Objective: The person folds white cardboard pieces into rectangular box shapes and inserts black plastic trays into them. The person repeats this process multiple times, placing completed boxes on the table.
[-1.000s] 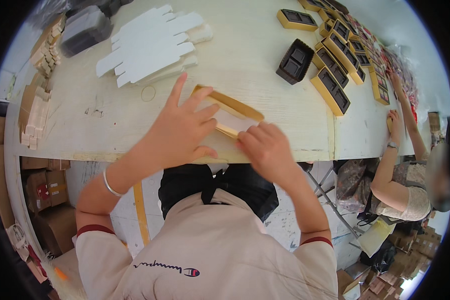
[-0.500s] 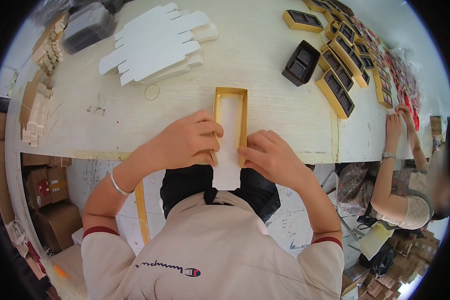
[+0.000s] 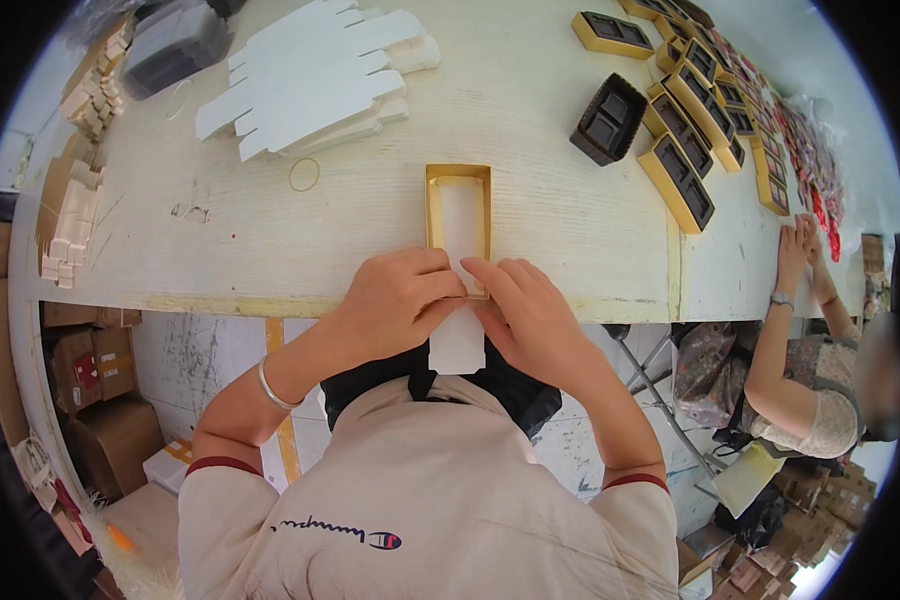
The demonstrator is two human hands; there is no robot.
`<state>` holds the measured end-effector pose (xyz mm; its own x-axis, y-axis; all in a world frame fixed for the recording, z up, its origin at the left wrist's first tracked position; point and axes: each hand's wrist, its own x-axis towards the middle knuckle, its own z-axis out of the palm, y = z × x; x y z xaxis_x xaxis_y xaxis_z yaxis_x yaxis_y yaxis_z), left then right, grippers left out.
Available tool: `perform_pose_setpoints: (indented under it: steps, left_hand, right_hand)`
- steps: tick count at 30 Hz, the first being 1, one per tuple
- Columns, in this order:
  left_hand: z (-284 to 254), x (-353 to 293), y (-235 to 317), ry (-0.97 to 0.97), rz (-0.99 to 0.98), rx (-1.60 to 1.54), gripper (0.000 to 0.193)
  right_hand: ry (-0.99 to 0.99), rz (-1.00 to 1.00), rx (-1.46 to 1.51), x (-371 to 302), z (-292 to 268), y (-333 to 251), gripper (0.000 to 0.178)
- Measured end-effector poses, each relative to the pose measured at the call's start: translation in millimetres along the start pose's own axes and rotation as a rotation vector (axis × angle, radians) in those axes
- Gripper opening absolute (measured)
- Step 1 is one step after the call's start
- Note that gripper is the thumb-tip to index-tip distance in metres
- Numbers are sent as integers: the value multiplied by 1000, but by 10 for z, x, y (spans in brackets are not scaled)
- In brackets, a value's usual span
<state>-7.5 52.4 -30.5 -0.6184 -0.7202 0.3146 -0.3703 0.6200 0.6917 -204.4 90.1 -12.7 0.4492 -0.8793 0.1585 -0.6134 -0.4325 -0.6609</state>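
Observation:
A long, narrow cardboard box (image 3: 460,220), gold-walled and white inside, lies at the table's front edge in the middle. Its far end and both sides stand up. A white end flap (image 3: 457,345) sticks out toward me past the edge. My left hand (image 3: 405,298) pinches the near left corner, where its fingers partly hide the folds. At the near right corner, my right hand (image 3: 528,312) has its fingers bent around the wall, thumb and fingertips close to my left ones. The near end between them is partly covered by fingers.
Flat white box blanks (image 3: 315,75) lie stacked at the far left, near a rubber band (image 3: 304,174). Dark plastic trays (image 3: 177,48) are piled beyond. At right sit a loose brown tray (image 3: 608,118) and several gold boxes (image 3: 678,180). Another person's hands (image 3: 798,240) work farther right.
Both my hands have moved inward and closer together, from the box's sides to its near end. The near side walls now sit folded in around that end.

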Motion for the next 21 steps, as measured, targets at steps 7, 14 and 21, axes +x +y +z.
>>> perform_pose_setpoints:
  steps: [7, 14, 21]
  left_hand:
    - [-86, 31, 48, -97, -145, -73, 7]
    - [-215, 69, 1, -205, -196, -431, 33]
    - [-99, 26, 51, -82, -237, -328, 29]
  right_hand:
    - [161, -332, -312, -284, 133, 82, 42]
    - [310, -95, 344, -74, 264, 191, 31]
    - [385, 173, 737, -72, 378, 104, 31]
